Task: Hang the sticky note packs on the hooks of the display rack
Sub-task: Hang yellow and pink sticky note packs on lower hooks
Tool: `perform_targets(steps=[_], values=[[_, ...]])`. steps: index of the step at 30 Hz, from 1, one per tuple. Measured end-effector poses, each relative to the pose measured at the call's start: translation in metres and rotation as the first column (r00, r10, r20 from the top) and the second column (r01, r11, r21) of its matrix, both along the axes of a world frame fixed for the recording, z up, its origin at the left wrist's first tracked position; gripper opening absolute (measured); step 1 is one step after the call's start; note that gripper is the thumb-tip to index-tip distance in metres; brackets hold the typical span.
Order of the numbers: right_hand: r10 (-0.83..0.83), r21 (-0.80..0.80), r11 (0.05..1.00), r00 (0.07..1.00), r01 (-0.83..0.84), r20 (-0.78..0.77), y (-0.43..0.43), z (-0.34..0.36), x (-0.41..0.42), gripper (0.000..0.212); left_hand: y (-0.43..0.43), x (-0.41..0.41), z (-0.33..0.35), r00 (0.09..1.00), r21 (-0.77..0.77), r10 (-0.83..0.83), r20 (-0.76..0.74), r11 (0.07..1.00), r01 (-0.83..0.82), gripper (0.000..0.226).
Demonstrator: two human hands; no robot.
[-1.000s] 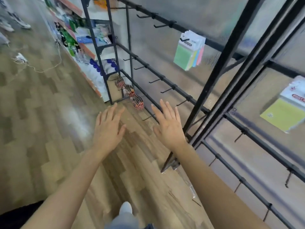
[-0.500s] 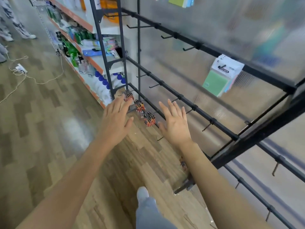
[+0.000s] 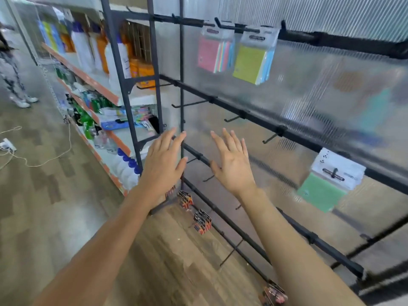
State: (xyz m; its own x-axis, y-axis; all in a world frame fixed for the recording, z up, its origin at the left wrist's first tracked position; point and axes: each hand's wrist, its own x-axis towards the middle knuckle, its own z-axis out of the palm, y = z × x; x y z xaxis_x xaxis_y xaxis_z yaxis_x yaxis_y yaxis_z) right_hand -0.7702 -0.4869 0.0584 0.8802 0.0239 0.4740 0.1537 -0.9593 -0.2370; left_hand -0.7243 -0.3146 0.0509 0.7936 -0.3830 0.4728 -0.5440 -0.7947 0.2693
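The left hand (image 3: 162, 166) and right hand (image 3: 234, 166) are raised with fingers straight and spread, gripping nothing, in front of the black metal display rack (image 3: 260, 119), whose round bars carry short hooks (image 3: 189, 104) before a ribbed translucent panel (image 3: 331, 18). Two sticky note packs in clear sleeves, a pink-fronted pack (image 3: 209, 53) and a yellow-fronted pack (image 3: 249, 61), hang side by side from the top bar, a green-fronted pack (image 3: 321, 189) hangs lower to the right, and small orange-and-black carded packs (image 3: 202, 220) hang on the lowest hooks. Left of the rack, orange-edged shelves (image 3: 97, 85) hold white, orange and green bottles (image 3: 81, 47), above a wood-look plank floor (image 3: 172, 250) with a loose white cord (image 3: 44, 160).
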Motion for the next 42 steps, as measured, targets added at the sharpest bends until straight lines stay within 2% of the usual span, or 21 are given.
perform_targets(steps=[9, 15, 18, 22, 28, 32, 35, 37, 40, 42], values=[[-0.131, 0.023, 0.991, 0.974, 0.129, 0.184, -0.024, 0.050, 0.088, 0.064, -0.008, 0.118, 0.045, 0.992, -0.129, -0.080, 0.093, 0.987, 0.091, 0.052], [-0.296, -0.034, 0.948, 0.915, 0.317, 0.275, -0.044, 0.083, 0.117, 0.061, -0.025, 0.185, 0.071, 0.973, -0.128, -0.179, 0.146, 0.972, 0.198, 0.053], [-0.388, -0.073, 0.902, 0.874, 0.425, 0.293, -0.052, 0.100, 0.131, 0.065, -0.041, 0.218, 0.089, 0.960, -0.121, -0.233, 0.158, 0.960, 0.253, 0.054], [-0.526, -0.036, 0.823, 0.785, 0.567, 0.327, -0.059, 0.128, 0.148, 0.069, -0.065, 0.259, 0.117, 0.954, -0.184, -0.255, 0.161, 0.941, 0.283, 0.055], [-0.668, -0.058, 0.690, 0.666, 0.721, 0.330, -0.074, 0.162, 0.166, 0.059, -0.095, 0.310, 0.159, 0.887, -0.145, -0.366, 0.280, 0.898, 0.416, 0.050], [-0.690, -0.141, 0.636, 0.641, 0.759, 0.336, -0.079, 0.172, 0.171, 0.047, -0.106, 0.332, 0.168, 0.836, -0.175, -0.442, 0.325, 0.841, 0.512, 0.046], [-0.663, -0.173, 0.607, 0.614, 0.776, 0.428, -0.080, 0.175, 0.170, 0.038, -0.106, 0.339, 0.170, 0.767, -0.238, -0.467, 0.439, 0.763, 0.601, 0.033], [-0.643, -0.165, 0.595, 0.589, 0.787, 0.489, -0.079, 0.176, 0.171, 0.033, -0.105, 0.340, 0.176, 0.711, -0.209, -0.470, 0.524, 0.738, 0.642, 0.022], [-0.620, -0.159, 0.579, 0.558, 0.800, 0.551, -0.075, 0.182, 0.173, 0.022, -0.108, 0.339, 0.190, 0.717, -0.158, -0.508, 0.478, 0.753, 0.639, 0.015], [-0.651, -0.165, 0.568, 0.563, 0.807, 0.510, -0.072, 0.189, 0.174, 0.021, -0.112, 0.343, 0.196, 0.736, -0.127, -0.534, 0.417, 0.767, 0.628, 0.015]])
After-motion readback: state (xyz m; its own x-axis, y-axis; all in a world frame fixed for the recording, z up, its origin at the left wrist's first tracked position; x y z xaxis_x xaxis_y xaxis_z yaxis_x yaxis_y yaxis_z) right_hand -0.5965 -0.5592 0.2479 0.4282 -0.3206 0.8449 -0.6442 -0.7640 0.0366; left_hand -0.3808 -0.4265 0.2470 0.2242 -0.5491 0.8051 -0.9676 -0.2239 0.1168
